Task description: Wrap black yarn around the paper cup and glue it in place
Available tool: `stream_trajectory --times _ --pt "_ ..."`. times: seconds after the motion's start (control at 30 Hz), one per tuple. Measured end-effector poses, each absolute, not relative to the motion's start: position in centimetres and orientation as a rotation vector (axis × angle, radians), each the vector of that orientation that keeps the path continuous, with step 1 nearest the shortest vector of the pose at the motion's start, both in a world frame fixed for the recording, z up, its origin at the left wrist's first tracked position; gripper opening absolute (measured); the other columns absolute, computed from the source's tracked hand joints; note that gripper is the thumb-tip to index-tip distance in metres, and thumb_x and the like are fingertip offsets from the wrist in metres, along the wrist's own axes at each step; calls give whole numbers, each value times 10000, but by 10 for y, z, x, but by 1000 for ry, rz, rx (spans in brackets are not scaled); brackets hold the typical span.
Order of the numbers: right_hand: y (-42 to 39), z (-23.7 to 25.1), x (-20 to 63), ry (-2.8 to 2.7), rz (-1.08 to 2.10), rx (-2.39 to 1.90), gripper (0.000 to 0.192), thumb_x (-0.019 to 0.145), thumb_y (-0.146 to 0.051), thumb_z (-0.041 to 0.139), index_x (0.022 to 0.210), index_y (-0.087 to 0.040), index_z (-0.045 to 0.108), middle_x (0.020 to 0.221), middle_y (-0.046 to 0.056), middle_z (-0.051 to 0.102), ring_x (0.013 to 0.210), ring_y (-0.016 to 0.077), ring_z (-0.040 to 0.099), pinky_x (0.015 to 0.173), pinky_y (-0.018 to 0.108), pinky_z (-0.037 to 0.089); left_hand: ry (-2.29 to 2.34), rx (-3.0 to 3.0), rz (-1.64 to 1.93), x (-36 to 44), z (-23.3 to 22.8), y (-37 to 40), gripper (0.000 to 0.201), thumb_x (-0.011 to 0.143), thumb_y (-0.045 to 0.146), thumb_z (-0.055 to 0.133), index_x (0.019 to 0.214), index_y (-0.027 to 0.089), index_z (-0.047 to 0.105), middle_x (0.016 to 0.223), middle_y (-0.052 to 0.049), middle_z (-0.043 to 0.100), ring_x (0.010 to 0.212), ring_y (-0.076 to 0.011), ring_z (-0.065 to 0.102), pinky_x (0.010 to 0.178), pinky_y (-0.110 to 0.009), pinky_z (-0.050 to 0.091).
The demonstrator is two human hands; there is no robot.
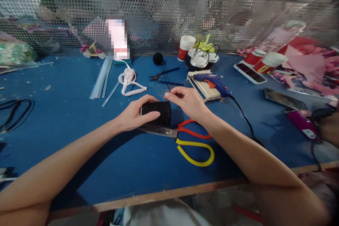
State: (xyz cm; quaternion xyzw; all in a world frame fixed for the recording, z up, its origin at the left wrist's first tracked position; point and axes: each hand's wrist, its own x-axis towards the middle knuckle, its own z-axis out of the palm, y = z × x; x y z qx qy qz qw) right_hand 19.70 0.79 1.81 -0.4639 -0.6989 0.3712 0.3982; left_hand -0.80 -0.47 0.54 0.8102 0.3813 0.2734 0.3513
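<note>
My left hand [141, 113] is wrapped round a spool of black cord [162, 114], thumb along its near side. Just right of the spool, my right hand [185, 100] pinches the black cord [167, 81] between thumb and fingers. Beyond the fingertips that cord runs back toward a small black ball [158, 58]. Below the spool lie large scissors [196, 143] with one red and one yellow handle, their blades partly under the spool. Pliers [164, 77] with dark blue handles rest behind my hands.
A blue glue gun [212, 80] lies on wooden sticks [202, 90], its cable trailing right. White ribbon [128, 81] and clear glue sticks [102, 77] lie left. Paper cups [186, 47], phones [250, 73] and pink material [304, 63] stand or lie right. A perforated metal screen [148, 14] closes the back.
</note>
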Motion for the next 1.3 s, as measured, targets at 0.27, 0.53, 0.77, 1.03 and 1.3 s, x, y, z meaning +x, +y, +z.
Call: stream_trajectory --times 0.27,0.53,0.77,1.03,1.3 --pt "9 16 197 -1757 968 -1153 250 778 -392 587 675 -165 595 629 -17 514 597 99 432 588 255 368 983 2127 778 -7 4 -7 404 800 462 539 1057 152 512 950 -49 604 847 -178 564 742 -272 455" --pt "10 14 197 -1735 1036 -1148 259 760 -397 603 651 -165 568 618 -28 486 584 90 404 567 249 338 962 2141 833 -6 1 -6 400 799 440 551 1063 142 516 953 -52 607 837 -178 573 739 -275 457" --pt "10 15 197 -1714 1071 -1150 245 750 -383 609 653 -161 570 611 -33 471 577 85 391 560 245 320 969 2124 855 -6 -1 -6 389 803 435 550 1067 153 508 970 -53 608 866 -183 575 769 -293 460" --pt "8 18 196 -1741 1048 -1162 241 771 -377 576 666 -161 583 588 -42 447 540 76 356 530 246 293 974 2105 888 -5 -2 -8 378 800 421 557 1066 157 511 993 -56 609 891 -184 572 783 -296 464" --pt "6 20 197 -1732 1078 -1204 224 760 -370 592 694 -157 615 618 -31 506 557 76 396 545 246 318 962 2111 921 -4 -4 -11 378 800 416 561 1063 149 512 980 -54 612 876 -174 573 780 -284 465"
